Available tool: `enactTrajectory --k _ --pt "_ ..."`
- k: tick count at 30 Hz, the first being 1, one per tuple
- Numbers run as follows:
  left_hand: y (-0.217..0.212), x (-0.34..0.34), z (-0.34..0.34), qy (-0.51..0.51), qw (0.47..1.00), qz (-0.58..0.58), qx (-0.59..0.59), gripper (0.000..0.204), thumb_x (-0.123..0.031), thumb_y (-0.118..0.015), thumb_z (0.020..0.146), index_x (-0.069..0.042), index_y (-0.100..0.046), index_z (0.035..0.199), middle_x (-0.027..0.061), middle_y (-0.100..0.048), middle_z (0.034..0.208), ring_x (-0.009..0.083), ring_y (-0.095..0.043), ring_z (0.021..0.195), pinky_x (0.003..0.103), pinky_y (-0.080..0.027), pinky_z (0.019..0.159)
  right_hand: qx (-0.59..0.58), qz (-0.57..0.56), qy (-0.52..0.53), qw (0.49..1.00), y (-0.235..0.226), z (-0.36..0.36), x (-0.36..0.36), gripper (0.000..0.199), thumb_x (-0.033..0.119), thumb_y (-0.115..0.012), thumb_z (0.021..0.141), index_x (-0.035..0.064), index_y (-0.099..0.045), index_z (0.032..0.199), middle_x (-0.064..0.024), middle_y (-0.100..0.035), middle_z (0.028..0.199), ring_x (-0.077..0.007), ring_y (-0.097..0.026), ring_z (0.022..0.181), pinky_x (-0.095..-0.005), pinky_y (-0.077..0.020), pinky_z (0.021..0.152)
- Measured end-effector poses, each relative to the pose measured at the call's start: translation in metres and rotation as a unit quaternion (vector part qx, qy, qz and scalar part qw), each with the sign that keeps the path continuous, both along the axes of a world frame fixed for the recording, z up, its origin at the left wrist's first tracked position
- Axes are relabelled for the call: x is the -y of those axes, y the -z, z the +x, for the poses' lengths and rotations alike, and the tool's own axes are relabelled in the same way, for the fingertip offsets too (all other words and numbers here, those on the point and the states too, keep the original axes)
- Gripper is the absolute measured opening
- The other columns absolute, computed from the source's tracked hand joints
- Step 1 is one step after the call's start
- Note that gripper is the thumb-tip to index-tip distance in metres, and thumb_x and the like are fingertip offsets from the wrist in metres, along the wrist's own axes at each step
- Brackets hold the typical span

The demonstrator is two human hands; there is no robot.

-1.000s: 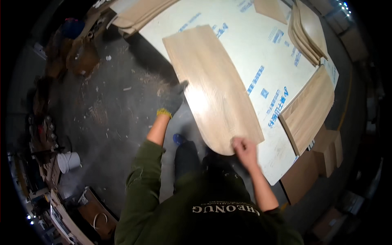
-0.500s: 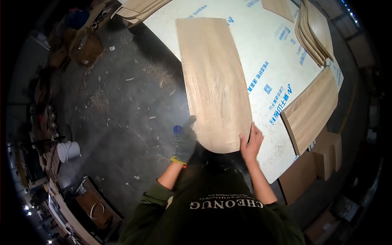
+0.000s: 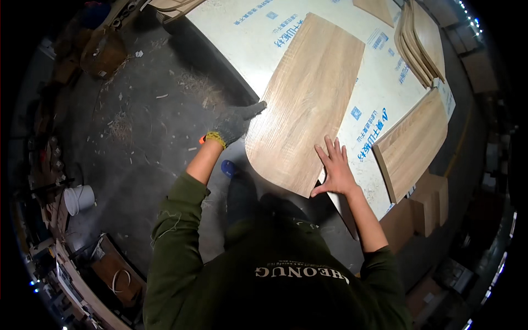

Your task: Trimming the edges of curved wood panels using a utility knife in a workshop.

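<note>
The gloved left hand is set against the left edge of a wood-grain board; its grasp cannot be told. The board, partly over the bench, is flanked by both hands' fingers; those of the bare right hand are spread, unclenched, at its right edge.

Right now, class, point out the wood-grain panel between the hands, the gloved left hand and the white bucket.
Wood-grain panel [image 3: 308, 104]: head view, middle of its upper face.
Gloved left hand [image 3: 233, 125]: head view, middle of the grey glove.
White bucket [image 3: 80, 200]: head view, middle of its body.
</note>
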State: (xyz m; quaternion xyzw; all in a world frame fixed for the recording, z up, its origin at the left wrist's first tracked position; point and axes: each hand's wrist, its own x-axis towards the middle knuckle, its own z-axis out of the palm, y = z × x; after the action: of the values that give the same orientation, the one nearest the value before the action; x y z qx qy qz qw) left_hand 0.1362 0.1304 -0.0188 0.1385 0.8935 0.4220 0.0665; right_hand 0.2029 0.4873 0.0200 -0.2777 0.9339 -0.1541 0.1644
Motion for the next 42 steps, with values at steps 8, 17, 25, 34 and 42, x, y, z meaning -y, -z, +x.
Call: enactTrajectory --k 8,17,25,34,42 --pt "-0.029 -0.016 0.143 0.059 0.989 -0.132 0.003 0.053 0.003 -0.052 0.081 -0.017 -0.059 0.129 0.0139 -0.068 0.106 0.0330 -0.066 0.083 0.041 -0.051 0.077 -0.024 -0.019 0.017 0.999 0.004 -0.008 0.014 0.138 0.069 -0.081 0.027 0.0181 -0.034 0.147 -0.0187 -0.017 0.156 -0.0516 -0.013 0.141 -0.0639 -0.0120 0.112" --pt "0.007 0.031 0.064 -0.206 0.962 -0.176 0.024 0.045 0.000 -0.051 0.084 -0.012 -0.061 0.127 0.0179 -0.065 0.115 0.0318 -0.064 0.102 0.038 -0.049 0.087 -0.090 -0.042 0.021 0.995 0.023 -0.040 0.044 0.126 0.080 -0.071 0.040 0.0226 -0.037 0.146 -0.0142 -0.019 0.157 -0.0488 -0.014 0.142 -0.0621 -0.0128 0.113" --pt "-0.004 -0.059 0.132 -0.192 0.947 -0.253 -0.053 0.051 -0.011 -0.053 0.086 -0.014 -0.049 0.137 0.0176 -0.066 0.093 0.0322 -0.064 0.084 0.041 -0.050 0.073 -0.099 -0.044 0.037 0.993 0.020 -0.039 0.045 0.124 0.080 -0.071 0.039 0.0238 -0.039 0.146 -0.0116 -0.021 0.157 -0.0456 -0.015 0.143 -0.0591 -0.0134 0.114" --pt "-0.003 -0.091 0.168 -0.162 0.957 -0.239 -0.010 0.057 -0.005 -0.054 0.084 -0.010 -0.046 0.140 0.0188 -0.065 0.108 0.0311 -0.063 0.093 0.039 -0.050 0.079 -0.024 -0.069 0.031 0.997 0.026 -0.046 0.038 0.108 0.063 -0.078 0.053 0.0276 -0.037 0.146 -0.0094 -0.017 0.159 -0.0415 -0.010 0.145 -0.0589 -0.0098 0.115" --pt "0.007 -0.096 0.143 -0.236 0.942 -0.216 -0.100 0.057 -0.010 -0.052 0.086 -0.015 -0.044 0.142 0.0120 -0.062 0.078 0.0272 -0.062 0.067 0.040 -0.050 0.063 -0.022 -0.065 0.037 0.997 0.023 -0.049 0.041 0.105 0.059 -0.078 0.057 0.0272 -0.036 0.147 -0.0096 -0.017 0.159 -0.0432 -0.010 0.144 -0.0592 -0.0104 0.115"
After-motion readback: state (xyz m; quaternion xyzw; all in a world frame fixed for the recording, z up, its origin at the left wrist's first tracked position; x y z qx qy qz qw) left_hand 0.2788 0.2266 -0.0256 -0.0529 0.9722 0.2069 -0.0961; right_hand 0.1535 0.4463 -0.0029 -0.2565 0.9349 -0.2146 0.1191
